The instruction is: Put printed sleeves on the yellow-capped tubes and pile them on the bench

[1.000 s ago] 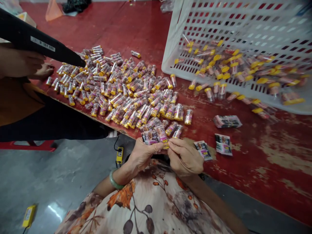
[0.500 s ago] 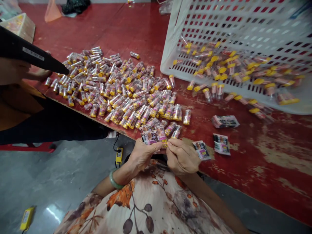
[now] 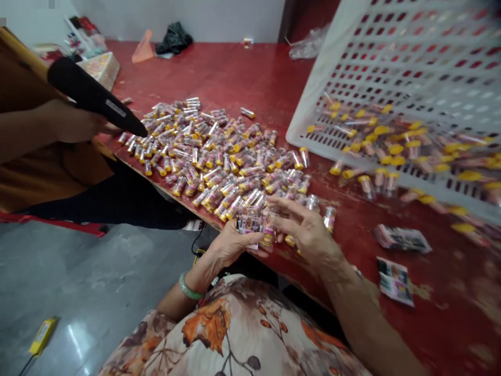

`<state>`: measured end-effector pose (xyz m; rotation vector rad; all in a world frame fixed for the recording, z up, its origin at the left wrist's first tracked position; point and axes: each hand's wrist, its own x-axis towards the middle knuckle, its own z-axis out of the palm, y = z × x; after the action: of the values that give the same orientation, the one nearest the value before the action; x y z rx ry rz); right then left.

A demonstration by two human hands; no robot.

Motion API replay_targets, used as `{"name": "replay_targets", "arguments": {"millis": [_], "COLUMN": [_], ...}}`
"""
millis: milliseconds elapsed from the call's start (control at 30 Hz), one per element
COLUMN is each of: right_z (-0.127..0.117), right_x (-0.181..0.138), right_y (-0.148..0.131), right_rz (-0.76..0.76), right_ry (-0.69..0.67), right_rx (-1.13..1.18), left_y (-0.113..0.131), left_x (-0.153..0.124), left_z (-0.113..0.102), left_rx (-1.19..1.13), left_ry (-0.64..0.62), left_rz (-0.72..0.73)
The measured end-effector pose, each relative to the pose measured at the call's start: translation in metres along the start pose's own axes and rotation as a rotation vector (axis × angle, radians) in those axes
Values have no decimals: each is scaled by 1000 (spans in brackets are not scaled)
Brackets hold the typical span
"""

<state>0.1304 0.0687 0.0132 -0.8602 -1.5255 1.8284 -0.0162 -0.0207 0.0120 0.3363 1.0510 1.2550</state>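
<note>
Uncurled since the earlier frame: right hand (image 3: 315,235), fingers partly spread at a yellow-ended tube (image 3: 268,236), just below frame centre; whether it is gripped there cannot be told. Tube and printed packet (image 3: 249,224) are pinched by the left hand (image 3: 230,245). Other tubes (image 3: 213,175) are heaped centre left.

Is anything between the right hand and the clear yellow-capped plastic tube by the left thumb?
Nothing visible is: the right hand sits right at the clear yellow-capped plastic tube, beside the flat black-and-pink printed packet in the left hand.
</note>
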Motion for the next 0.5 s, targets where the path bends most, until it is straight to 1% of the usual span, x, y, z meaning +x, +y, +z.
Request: {"name": "replay_targets", "arguments": {"millis": [67, 167, 267, 367, 500], "right_z": [12, 29, 46, 62, 80], "right_x": [24, 54, 79, 100, 124], "right_y": [-10, -22, -27, -29, -30], "right_rz": [34, 8, -27, -31, 25], "right_ry": [-37, 28, 46, 36, 17], "right_rx": [19, 31, 17, 23, 33], "left_y": [11, 28, 43, 53, 62], "left_x": [3, 7, 10, 12, 22], "left_z": [-9, -25, -39, -49, -57], "left_rx": [-16, -64, -146, -213, -284], "left_ry": [-13, 19, 53, 112, 230], "left_rz": [64, 185, 270, 306, 351]}}
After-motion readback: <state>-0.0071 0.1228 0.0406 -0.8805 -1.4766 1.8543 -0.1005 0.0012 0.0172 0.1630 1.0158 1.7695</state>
